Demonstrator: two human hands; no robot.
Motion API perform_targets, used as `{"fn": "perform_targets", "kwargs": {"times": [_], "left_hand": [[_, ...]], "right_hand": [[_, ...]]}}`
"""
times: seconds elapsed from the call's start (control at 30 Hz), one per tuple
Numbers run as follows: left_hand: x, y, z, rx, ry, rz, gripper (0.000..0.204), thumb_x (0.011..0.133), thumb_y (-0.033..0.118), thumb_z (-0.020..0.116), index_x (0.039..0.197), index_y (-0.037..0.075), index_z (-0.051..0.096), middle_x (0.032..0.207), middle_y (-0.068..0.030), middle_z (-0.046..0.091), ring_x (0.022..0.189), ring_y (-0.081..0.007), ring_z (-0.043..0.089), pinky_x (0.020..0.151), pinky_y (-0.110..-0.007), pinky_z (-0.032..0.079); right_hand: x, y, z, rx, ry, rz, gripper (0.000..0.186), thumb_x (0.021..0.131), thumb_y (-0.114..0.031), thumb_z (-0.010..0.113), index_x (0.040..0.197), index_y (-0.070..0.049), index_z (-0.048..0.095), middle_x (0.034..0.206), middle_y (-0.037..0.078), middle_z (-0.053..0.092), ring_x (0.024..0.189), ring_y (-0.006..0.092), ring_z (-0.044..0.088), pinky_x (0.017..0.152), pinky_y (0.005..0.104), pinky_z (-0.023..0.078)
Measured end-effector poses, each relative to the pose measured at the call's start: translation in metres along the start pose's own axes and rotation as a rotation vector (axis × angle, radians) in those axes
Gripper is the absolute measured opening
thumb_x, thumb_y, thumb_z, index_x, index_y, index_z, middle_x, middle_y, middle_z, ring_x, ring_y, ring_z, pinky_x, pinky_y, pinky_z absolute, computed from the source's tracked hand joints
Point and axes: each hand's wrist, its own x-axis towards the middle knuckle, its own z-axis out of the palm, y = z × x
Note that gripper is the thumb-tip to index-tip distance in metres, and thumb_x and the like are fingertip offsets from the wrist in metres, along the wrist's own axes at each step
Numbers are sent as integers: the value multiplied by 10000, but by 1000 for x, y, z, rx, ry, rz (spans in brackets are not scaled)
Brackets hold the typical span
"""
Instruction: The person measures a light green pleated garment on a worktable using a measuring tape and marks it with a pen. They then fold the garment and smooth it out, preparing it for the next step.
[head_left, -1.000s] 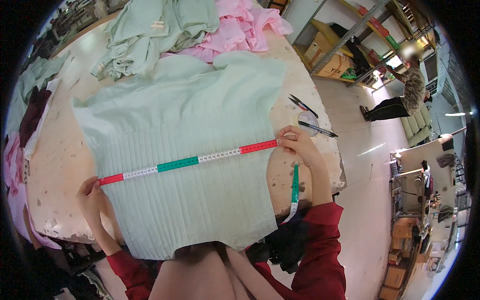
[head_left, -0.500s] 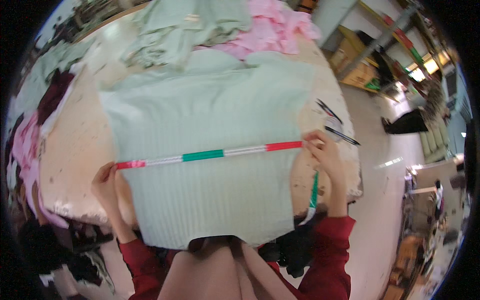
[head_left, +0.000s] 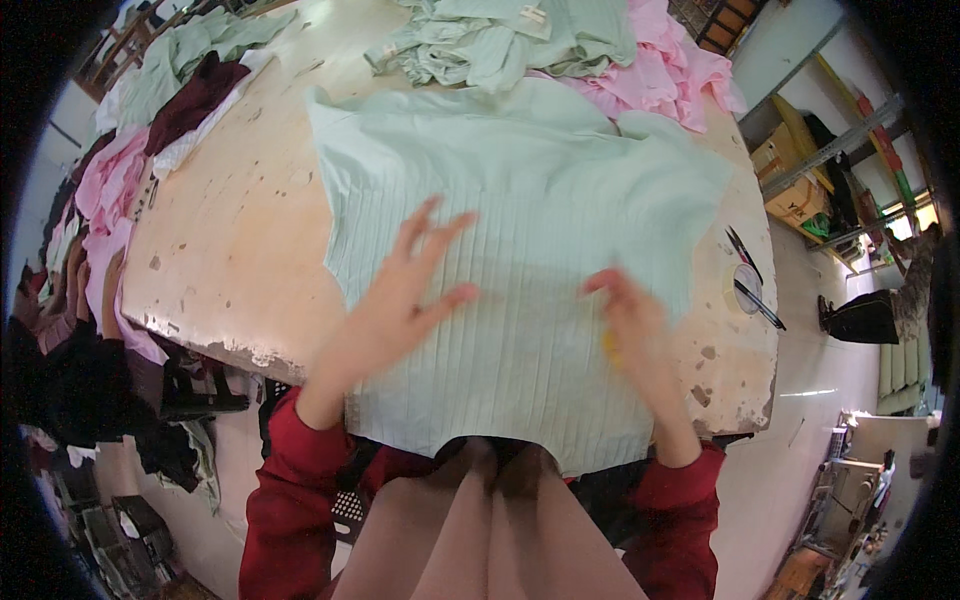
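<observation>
Garment [head_left: 530, 365] — over table's near edge [head_left: 225, 348]

1. Bright here; glare whitens the counter [head_left: 240, 220] at top, left of centre.
2. Fingers [head_left: 455, 298] mid-frame look blurred.
3. A white streak shines off the floor [head_left: 800, 430] at right.
4. Edges bend into black.

Left hand [head_left: 388, 305] and right hand [head_left: 636, 325] have come inward over the garment [head_left: 520, 365], tape no longer stretched between them.

The left grip [head_left: 395, 290] is splayed wide; the right grip [head_left: 634, 318], blurred, is partly curled.
</observation>
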Motion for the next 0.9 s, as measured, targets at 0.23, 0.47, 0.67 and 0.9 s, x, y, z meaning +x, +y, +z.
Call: {"fn": "perform_targets", "kwargs": {"times": [0.23,0.47,0.67,0.9], "left_hand": [[4,-126,26,630,115,-171,583,1013,428,404,1451,44,371,1530,-239,291,1427,-413,242,1157,-523,185],[59,-103,9,642,6,-204,576,1002,407,435,1457,61,364,1554,-251,219,1439,-436,188,1154,-568,156],[-46,-50,37,612,-56,-193,604,981,413,460,1485,101,345,1556,-199,258,1447,-404,197,1161,-561,134],[-52,-53,34,512,42,-59,509,968,349,523,1410,105,460,1478,-155,409,1360,-379,355,1131,-518,222]], "right_hand": [[84,114,-18,-782,508,-82,380,1036,-284,380,1308,-79,550,1106,188,632,950,352,604,815,434,483],[132,76,-52,-772,306,-115,414,1026,-285,393,1329,-34,523,1065,246,623,993,405,592,848,463,473],[36,75,15,-845,399,-294,363,971,-174,495,1297,-25,550,870,137,560,800,321,544,739,422,458],[39,93,5,-849,453,-344,414,969,-165,501,1370,-62,485,878,122,557,812,296,541,737,425,448]]}}
